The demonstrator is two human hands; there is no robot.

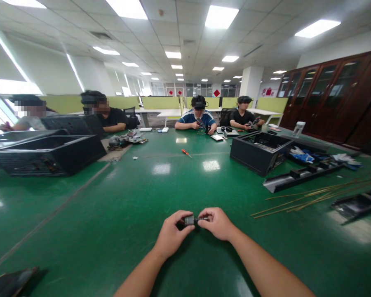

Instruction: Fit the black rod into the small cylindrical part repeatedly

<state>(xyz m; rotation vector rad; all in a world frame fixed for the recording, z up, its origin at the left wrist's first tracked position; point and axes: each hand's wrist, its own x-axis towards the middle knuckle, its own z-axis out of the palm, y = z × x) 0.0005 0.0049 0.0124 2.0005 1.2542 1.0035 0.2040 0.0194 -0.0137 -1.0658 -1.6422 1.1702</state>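
Observation:
Just above the green table, my left hand [172, 234] is closed around a small grey cylindrical part with dark ends [189, 220], which looks like a small motor. The thumb lies along its near side and the fingers along the far side. From its right end a thin dark shaft sticks out, and my right hand [215, 223] pinches it between thumb and fingers. The two hands are close together, joined through this part. Fine detail at the right fingertips is hidden.
Further off on the green table [136, 194] lies an orange-handled screwdriver [185, 153]. Black computer cases stand at left [77, 154] and right [250, 154]. Thin yellowish rods [284, 209] and a black metal channel [284, 180] lie at right. Several people sit across the table.

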